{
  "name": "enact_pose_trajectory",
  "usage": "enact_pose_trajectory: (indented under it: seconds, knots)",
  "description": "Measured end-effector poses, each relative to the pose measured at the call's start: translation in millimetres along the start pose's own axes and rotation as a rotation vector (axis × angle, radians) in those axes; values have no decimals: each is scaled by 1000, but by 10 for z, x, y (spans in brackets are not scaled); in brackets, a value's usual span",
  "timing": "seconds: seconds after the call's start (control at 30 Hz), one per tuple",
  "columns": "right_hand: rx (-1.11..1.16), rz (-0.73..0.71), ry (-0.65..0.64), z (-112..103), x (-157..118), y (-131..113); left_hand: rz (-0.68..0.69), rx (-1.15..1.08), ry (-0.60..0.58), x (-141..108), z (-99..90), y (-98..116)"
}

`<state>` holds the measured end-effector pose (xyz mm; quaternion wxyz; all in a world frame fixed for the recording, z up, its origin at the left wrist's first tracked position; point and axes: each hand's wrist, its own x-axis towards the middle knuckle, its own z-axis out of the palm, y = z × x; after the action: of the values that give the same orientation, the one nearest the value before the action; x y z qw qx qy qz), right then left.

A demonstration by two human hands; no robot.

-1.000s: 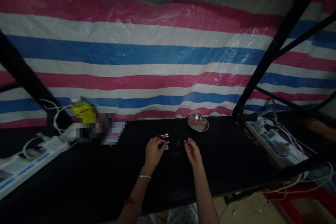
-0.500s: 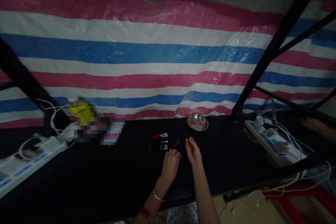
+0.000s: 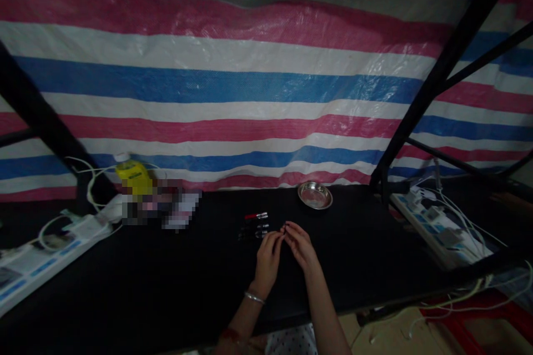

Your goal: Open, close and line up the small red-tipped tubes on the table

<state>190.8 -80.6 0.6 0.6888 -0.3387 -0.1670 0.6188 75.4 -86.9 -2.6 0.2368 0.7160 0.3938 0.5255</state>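
Observation:
My left hand [image 3: 267, 260], with a silver bangle [image 3: 254, 297] at its wrist, is closed in a pinch over the black table. My right hand [image 3: 300, 245] meets it at the fingertips, its fingers also closed. Between the fingertips is a tiny dark thing, too small to make out. Just beyond my left hand lie a red item with a silver end [image 3: 256, 216] and smaller dark items with shiny ends [image 3: 262, 226]. A round steel dish [image 3: 315, 196] stands farther back, beyond my right hand.
A power strip with plugs [image 3: 50, 266] lies at the left, near a yellow bottle [image 3: 135, 176]. Another power strip [image 3: 441, 226] with cables is at the right, beside a black frame post [image 3: 412, 111]. A striped sheet [image 3: 233, 86] hangs behind.
My hands have come together at the fingertips. The small red-and-dark piece that lay between them on the table no longer shows there. The co-worker's hand at far right has become barely visible.

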Motion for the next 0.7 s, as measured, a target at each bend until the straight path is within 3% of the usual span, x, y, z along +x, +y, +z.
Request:
enact_pose_trajectory:
  seconds: [0.5,0.7]
  knots:
    - [-20,56,59,46,-17,12,-26,6,65,-6,-15,23]
    - [-41,96,68,77,-23,29,-32,139,166,-34,-21,-24]
